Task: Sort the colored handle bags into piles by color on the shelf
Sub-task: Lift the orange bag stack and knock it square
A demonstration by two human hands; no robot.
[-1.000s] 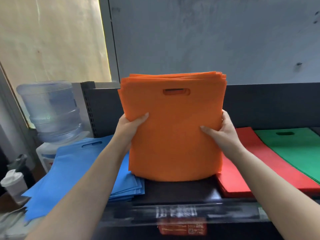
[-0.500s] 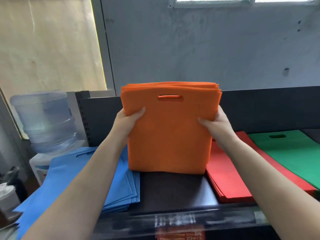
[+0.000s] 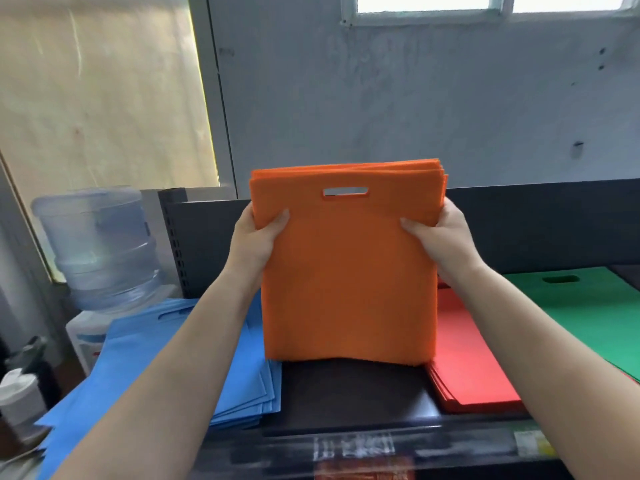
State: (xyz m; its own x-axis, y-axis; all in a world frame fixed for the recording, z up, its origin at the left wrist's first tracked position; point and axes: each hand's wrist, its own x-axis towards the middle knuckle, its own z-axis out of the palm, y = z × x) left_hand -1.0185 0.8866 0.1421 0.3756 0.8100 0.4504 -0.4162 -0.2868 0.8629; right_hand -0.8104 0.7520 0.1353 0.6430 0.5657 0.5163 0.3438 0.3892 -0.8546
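Note:
A stack of orange handle bags (image 3: 346, 275) stands upright on its bottom edge on the dark shelf (image 3: 349, 396). My left hand (image 3: 258, 239) grips its left side near the top, thumb across the front. My right hand (image 3: 441, 235) grips the right side the same way. A pile of blue bags (image 3: 145, 355) lies flat to the left, overhanging the shelf end. A red pile (image 3: 467, 358) lies flat to the right, and a green pile (image 3: 585, 310) lies beyond it at the far right.
The shelf's dark back panel (image 3: 540, 223) rises behind the bags. A water dispenser with a large clear bottle (image 3: 97, 247) stands left of the shelf. A white lidded cup (image 3: 19, 396) is at the lower left. A price strip (image 3: 353, 448) runs along the front edge.
Both hands have slid up the sides of the orange stack toward its top. The stack stays upright on the shelf, and the camera has tilted upward.

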